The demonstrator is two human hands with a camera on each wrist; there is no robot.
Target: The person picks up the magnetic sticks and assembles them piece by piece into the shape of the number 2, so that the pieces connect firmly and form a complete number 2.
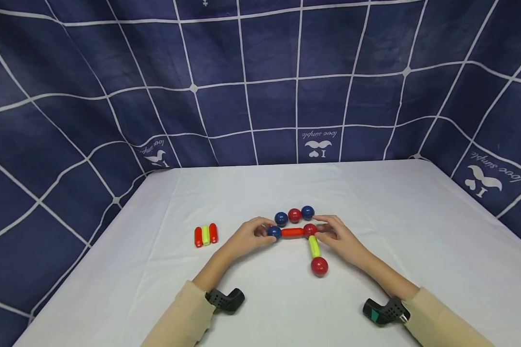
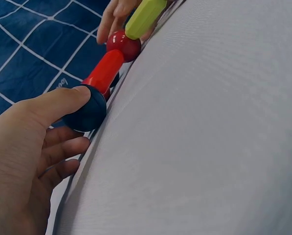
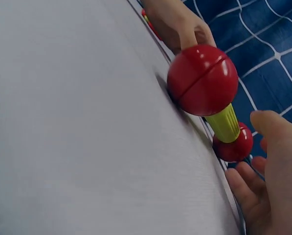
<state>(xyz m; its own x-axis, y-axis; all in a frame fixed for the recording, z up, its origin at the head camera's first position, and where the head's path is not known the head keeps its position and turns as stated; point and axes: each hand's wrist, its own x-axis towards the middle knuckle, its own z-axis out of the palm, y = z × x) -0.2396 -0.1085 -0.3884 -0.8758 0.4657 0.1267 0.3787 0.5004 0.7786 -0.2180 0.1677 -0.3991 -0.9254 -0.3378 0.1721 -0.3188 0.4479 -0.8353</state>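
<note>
We see the left hand (image 1: 253, 233) pinching a blue ball (image 1: 274, 233), the right hand (image 1: 338, 241) relaxed beside the corner ball (image 1: 310, 229). On the table (image 1: 282, 313), the red rod (image 1: 293, 232) lies crosswise; the yellow rod (image 1: 314, 246), cropped in the left wrist view, points toward us. Only the right wrist view shows the seam (image 3: 201, 80) on the end ball (image 1: 319, 266).

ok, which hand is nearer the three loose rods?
Left. The left hand is right of the loose rods, not touching them; the right hand is farther right, past the joined red rod.
</note>
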